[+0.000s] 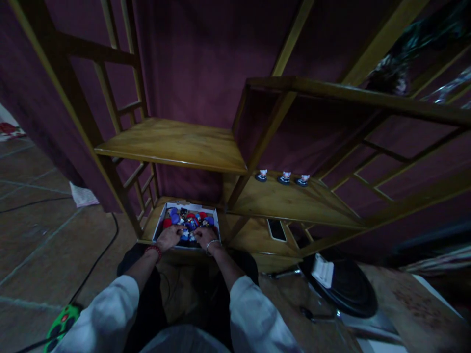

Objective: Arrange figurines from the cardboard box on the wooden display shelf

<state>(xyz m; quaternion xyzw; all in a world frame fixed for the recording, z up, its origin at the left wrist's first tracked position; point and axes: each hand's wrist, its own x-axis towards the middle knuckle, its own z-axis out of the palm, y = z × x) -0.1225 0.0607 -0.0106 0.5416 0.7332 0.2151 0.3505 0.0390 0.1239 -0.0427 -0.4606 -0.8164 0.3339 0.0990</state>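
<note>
A shallow white box [159, 227] stands on the bottom left shelf, filled with several small toy figurines [192, 221] in red, blue and purple. My left hand [170, 237] reaches in from the left, its fingers closed on a small white-and-blue figurine [185, 236]. From the right, my right hand [203, 237] pinches another small pale figurine [192, 236] beside it. Both hands are low in the box near its front wall, and my fingers partly cover the two figurines.
Three small figurines [284, 178] stand in a row on the middle right shelf [294, 202]. A phone [276, 229] lies on the lower shelf. Above the box is a wooden shelf [172, 144]. A black round seat [346, 287] stands right, a green power strip [62, 326] lower left.
</note>
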